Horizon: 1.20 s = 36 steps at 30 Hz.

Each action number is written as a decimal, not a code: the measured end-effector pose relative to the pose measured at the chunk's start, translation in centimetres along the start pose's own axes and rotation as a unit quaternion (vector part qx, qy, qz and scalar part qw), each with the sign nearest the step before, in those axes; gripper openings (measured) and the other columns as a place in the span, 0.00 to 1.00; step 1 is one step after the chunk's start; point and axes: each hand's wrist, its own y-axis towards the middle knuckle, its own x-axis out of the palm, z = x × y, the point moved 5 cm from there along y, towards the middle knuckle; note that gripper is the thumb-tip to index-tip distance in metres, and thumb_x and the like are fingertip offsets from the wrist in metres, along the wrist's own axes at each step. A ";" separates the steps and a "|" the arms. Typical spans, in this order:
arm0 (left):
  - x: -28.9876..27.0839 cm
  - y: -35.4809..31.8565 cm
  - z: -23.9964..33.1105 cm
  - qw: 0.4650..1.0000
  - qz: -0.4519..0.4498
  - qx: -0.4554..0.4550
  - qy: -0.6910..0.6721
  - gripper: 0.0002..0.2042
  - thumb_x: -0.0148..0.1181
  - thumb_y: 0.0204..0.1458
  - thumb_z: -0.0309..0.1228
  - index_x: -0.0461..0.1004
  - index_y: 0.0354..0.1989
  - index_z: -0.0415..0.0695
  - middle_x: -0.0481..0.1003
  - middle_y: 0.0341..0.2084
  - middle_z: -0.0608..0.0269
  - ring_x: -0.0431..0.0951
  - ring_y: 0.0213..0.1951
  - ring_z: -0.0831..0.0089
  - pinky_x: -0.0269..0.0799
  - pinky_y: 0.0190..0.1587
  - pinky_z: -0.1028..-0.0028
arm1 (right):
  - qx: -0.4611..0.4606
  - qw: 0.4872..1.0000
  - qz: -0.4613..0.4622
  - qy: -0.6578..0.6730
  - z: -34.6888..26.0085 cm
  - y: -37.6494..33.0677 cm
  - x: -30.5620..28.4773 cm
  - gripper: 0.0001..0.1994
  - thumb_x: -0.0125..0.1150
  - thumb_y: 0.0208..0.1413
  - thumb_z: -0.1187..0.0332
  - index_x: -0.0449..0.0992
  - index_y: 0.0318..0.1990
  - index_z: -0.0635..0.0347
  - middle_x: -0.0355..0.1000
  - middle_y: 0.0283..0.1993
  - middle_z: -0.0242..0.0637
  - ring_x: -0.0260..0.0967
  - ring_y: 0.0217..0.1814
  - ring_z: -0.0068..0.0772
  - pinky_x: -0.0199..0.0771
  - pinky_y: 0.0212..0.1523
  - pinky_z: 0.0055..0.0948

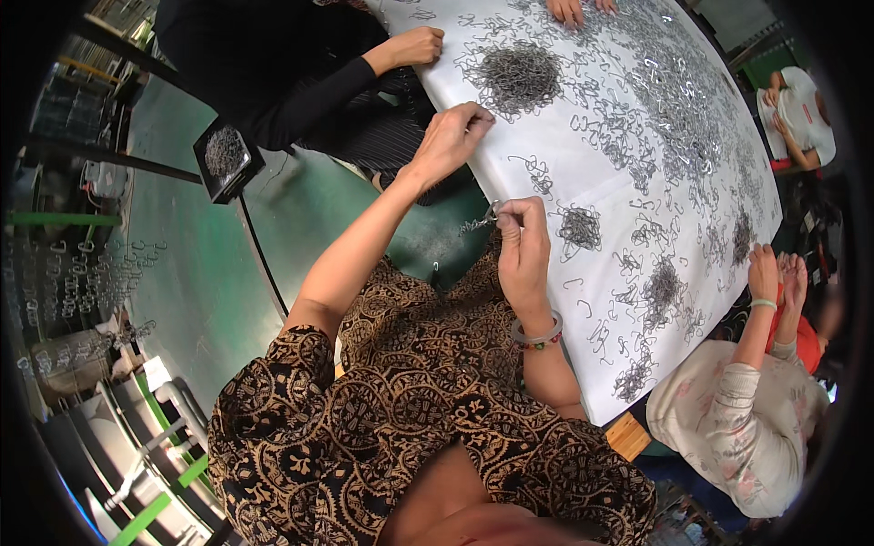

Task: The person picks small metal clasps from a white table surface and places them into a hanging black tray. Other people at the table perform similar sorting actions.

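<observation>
My right hand (524,247) is closed, thumb against fingers, on a small bunch of metal hooks (475,224) that sticks out to the left past the table edge. A pale bangle and a beaded bracelet circle that wrist. Farther off, my left hand (451,138) is over the edge of the white-covered table (519,168), its thumb and fingertips pinched together. Whatever they hold, if anything, is too small to make out. Beside my hands on the table lie a few loose hooks (537,173) and a small heap of hooks (579,227).
A large dark pile of hooks (519,77) and a wide spread of hooks (678,109) cover the far table. A co-worker's hand (417,45) rests at the far left edge; another person's hands (774,276) are at the right. A black bin (225,159) of hooks stands left.
</observation>
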 end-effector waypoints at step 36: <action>-1.3 -9.2 8.0 0.993 0.011 0.060 -0.098 0.04 0.58 0.56 0.22 0.75 0.38 0.37 0.80 0.33 0.58 0.81 0.38 0.70 0.75 0.41 0.73 | 0.113 0.918 0.096 -0.368 21.7 12.4 -18.1 0.09 0.69 0.43 0.70 0.79 0.28 0.69 0.75 0.26 0.55 0.74 0.31 0.56 0.73 0.37 0.40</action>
